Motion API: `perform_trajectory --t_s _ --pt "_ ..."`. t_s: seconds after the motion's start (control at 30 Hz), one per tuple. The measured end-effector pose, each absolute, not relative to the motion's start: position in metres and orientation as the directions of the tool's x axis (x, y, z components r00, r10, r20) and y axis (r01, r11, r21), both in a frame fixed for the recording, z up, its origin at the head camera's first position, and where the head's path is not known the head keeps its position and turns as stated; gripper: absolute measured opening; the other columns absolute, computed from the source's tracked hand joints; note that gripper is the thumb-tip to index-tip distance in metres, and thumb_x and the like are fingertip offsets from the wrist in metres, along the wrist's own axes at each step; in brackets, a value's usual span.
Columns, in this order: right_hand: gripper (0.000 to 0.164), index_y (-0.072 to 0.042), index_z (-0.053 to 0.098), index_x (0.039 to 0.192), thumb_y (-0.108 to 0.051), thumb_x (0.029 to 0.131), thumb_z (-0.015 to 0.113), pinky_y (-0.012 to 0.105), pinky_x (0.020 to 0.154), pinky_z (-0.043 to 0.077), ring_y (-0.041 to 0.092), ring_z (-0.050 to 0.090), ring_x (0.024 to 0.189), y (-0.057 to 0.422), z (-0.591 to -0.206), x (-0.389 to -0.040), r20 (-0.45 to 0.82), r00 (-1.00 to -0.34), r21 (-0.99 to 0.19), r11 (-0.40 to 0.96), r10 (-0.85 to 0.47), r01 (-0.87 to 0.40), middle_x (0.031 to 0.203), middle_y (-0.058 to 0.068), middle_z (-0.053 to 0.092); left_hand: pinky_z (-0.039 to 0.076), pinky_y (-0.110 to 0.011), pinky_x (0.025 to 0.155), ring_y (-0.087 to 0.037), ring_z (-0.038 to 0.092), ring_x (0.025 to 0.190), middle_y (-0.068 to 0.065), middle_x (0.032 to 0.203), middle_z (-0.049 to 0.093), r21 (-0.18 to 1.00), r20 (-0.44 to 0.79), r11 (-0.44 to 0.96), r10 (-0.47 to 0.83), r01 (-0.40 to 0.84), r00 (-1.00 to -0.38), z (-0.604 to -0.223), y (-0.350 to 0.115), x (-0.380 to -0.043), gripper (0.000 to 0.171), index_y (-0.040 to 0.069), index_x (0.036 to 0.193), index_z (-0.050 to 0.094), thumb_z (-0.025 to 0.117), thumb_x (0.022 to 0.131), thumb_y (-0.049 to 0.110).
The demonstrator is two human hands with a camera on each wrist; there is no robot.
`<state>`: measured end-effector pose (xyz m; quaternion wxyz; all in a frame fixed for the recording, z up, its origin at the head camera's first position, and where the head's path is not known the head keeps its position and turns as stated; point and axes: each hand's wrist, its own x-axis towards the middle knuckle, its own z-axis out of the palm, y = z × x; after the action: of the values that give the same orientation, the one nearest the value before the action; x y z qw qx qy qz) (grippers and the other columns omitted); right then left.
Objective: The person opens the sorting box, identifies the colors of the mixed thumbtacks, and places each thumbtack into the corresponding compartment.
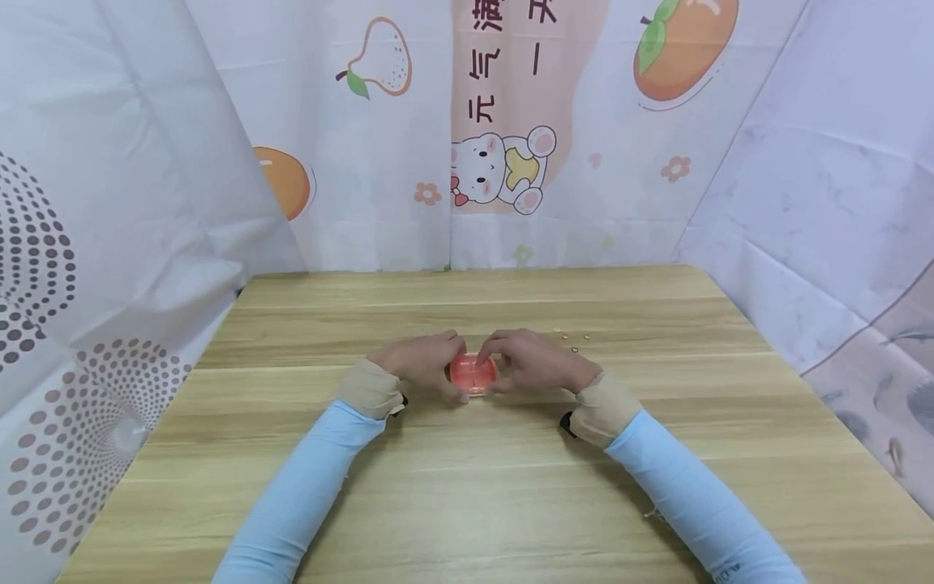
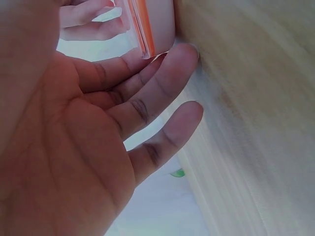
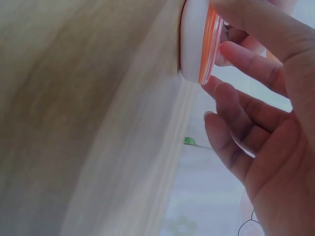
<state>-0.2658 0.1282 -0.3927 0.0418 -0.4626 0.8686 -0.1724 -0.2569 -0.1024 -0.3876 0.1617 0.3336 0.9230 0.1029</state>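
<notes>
A small low box (image 1: 473,374) with a white base, an orange rim and a clear lid rests on the table between both hands; its top looks red-orange from above. My left hand (image 1: 426,363) holds its left side, thumb at the near edge and fingers at the far edge. In the left wrist view the ring and little fingers stay off the box (image 2: 160,24). From the right, my right hand (image 1: 538,362) grips the same box (image 3: 194,44), thumb near its front corner and a fingertip over the lid. Parts of the rim are hidden behind the fingers.
Several tiny ring-like pieces (image 1: 574,349) lie on the wooden table (image 1: 467,503) just beyond the right hand. A printed curtain (image 1: 394,146) hangs along the table's back edge, with more sheets at both sides.
</notes>
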Motion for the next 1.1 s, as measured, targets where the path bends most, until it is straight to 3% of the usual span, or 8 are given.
perform_trajectory --t_s 0.23,0.57,0.87,1.1 --pt "0.036 -0.022 0.066 0.105 -0.04 0.075 0.076 0.023 0.064 0.044 0.011 0.052 0.072 0.1283 -0.3933 -0.265 0.126 -0.555 -0.342 0.49 -0.822 -0.802 0.103 -0.01 0.06 0.045 -0.022 0.067 -0.01 0.05 0.081 0.003 0.097 0.049 0.296 -0.216 0.744 0.663 0.599 -0.717 -0.3899 -0.1036 -0.2589 0.065 0.012 0.11 0.049 0.073 0.07 0.058" --pt "0.034 -0.025 0.065 0.104 -0.042 0.076 0.074 0.023 0.067 0.045 0.013 0.055 0.077 0.1292 -0.3967 -0.2676 0.112 -0.58 -0.375 0.507 -0.807 -0.776 0.104 -0.013 0.059 0.045 -0.022 0.067 -0.01 0.05 0.081 0.004 0.096 0.049 0.317 -0.219 0.745 0.66 0.588 -0.719 -0.3905 -0.1053 -0.2598 0.066 0.013 0.111 0.049 0.073 0.07 0.058" --pt "0.03 -0.026 0.065 0.099 -0.043 0.076 0.074 0.023 0.054 0.042 0.006 0.048 0.06 0.1315 -0.3941 -0.27 0.092 -0.609 -0.449 0.513 -0.787 -0.731 0.082 -0.004 0.063 0.045 -0.023 0.067 -0.01 0.05 0.08 0.004 0.095 0.051 0.337 -0.201 0.733 0.669 0.591 -0.716 -0.3915 -0.1071 -0.2615 0.064 0.014 0.107 0.05 0.074 0.068 0.058" --pt "0.021 -0.023 0.067 0.092 -0.038 0.079 0.073 0.022 0.061 0.048 0.006 0.058 0.069 0.1332 -0.3912 -0.2705 0.104 -0.584 -0.47 0.477 -0.805 -0.742 0.094 -0.013 0.066 0.045 -0.022 0.068 -0.009 0.05 0.081 0.005 0.093 0.052 0.344 -0.181 0.712 0.69 0.612 -0.701 -0.3922 -0.1081 -0.2622 0.063 0.012 0.104 0.051 0.075 0.068 0.059"
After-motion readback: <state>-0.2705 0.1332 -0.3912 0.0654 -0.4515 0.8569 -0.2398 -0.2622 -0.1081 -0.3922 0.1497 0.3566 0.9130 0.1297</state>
